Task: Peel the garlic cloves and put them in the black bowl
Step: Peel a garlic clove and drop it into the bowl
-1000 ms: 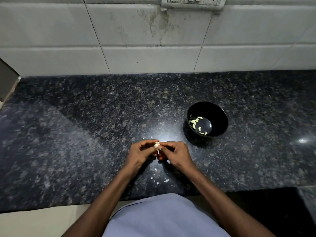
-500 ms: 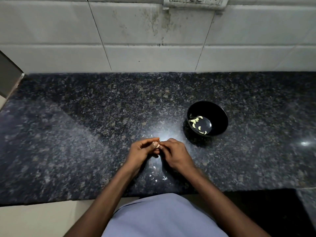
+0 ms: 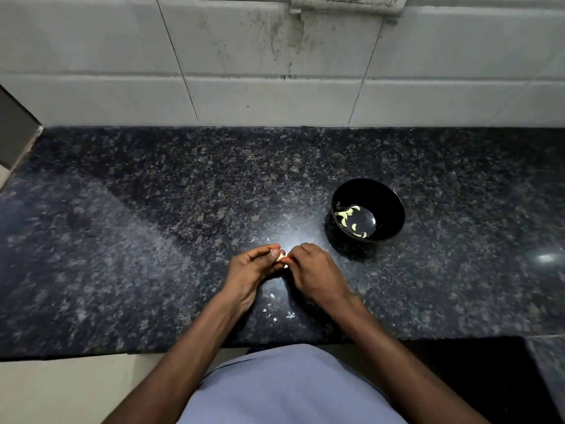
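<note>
Near the front edge of the dark speckled granite counter [image 3: 153,240], the left hand [image 3: 249,272] and the right hand [image 3: 318,275] meet fingertip to fingertip, both pinching one small pale garlic clove [image 3: 280,256] between them, just above the stone. Scraps of white papery garlic skin [image 3: 276,310] lie on the counter below the hands, between the wrists. The round glossy black bowl [image 3: 394,209] stands near the right hand, beyond it and to its right, apart from it, with several peeled yellowish garlic cloves [image 3: 348,218] on its bottom. Wide bare stone stretches left of the hands and behind the bowl to the stained white tiled wall [image 3: 244,71]. The counter's front edge runs just under the forearms, above a light blue garment [image 3: 290,390].
</note>
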